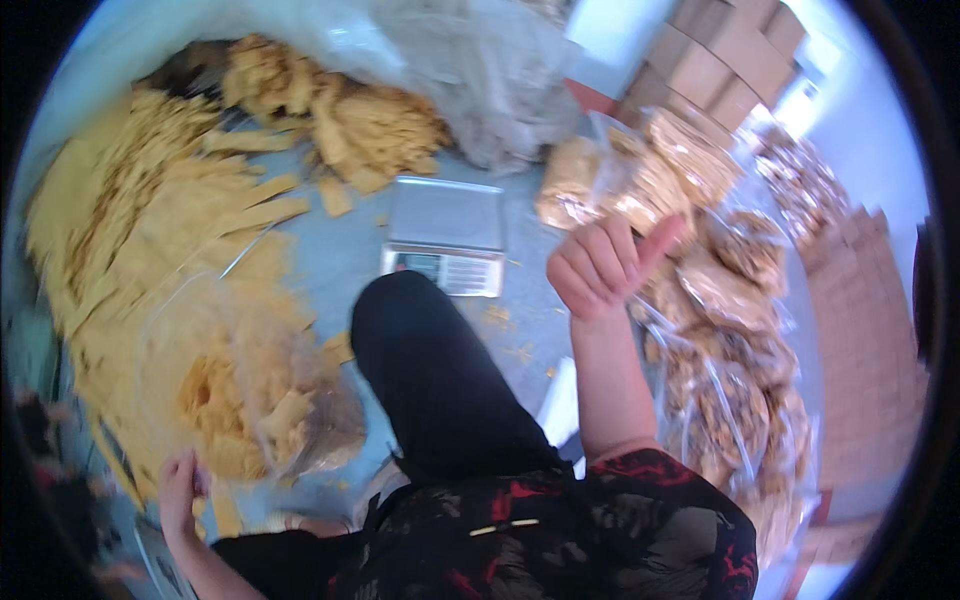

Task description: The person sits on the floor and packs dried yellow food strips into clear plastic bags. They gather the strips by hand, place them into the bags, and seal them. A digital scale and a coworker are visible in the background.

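Note:
My right hand (609, 264) is raised with its fingers curled in and its thumb stretched out to the right; nothing shows in it. Behind it lie packed clear plastic bags (649, 191) of flat yellow-tan pieces, perhaps dried bean curd sheets. At the lower left, my left hand (184, 480) has bent fingers beside the near edge of a clear plastic bag (311, 420), partly filled with yellow pieces. Blur hides whether it grips the film. A large pile of yellow sheets (180, 217) spreads behind the bag. A flat digital scale (448, 217) with a bare metal pan stands beyond my knee.
More filled bags (731, 405) are heaped along my right side. Beyond them stand brown cartons (697, 67) and a stack of flat cardboard (862, 360). Large translucent plastic sheeting (487, 82) lies at the back, beside another heap of yellow pieces (375, 127). Crumbs dot the blue surface (517, 322).

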A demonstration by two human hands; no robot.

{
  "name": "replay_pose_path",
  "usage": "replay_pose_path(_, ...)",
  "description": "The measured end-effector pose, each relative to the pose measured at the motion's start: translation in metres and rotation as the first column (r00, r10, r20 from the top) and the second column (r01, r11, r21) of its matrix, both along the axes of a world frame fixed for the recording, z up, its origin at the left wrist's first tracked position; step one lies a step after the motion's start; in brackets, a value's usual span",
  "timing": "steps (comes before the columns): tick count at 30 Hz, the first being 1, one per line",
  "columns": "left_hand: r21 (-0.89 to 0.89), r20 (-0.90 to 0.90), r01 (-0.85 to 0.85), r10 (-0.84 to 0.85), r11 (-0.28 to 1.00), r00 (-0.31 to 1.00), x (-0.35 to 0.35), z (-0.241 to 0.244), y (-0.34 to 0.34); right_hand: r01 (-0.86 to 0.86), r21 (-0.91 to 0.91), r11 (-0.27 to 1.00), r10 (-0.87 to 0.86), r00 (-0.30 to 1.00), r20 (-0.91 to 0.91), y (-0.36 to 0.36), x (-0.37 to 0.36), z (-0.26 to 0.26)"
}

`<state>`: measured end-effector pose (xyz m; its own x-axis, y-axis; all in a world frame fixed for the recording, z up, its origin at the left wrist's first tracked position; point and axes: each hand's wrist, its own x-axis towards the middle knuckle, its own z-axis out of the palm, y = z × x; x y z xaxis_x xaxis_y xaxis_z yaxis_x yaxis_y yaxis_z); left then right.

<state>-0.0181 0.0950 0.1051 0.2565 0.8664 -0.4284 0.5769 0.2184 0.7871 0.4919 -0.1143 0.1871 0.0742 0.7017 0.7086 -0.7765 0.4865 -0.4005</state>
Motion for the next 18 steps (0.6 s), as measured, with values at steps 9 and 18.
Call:
replay_pose_path(9, -0.042, 0.133, 0.046, -0.04, 0.998, 0.99, 0.006, 0.003, -0.016, 0.121, -0.351, 0.928, 0.346, 0.06, 0.936, 0.129, -0.189, -0.019)
replay_pose_path(18, 0.024, 0.181, -0.062, 0.056, 0.998, 0.982, -0.004, 0.006, -0.033, 0.043, 0.169, 0.985, -0.142, -0.373, 0.917, 0.115, -0.24, -0.061)
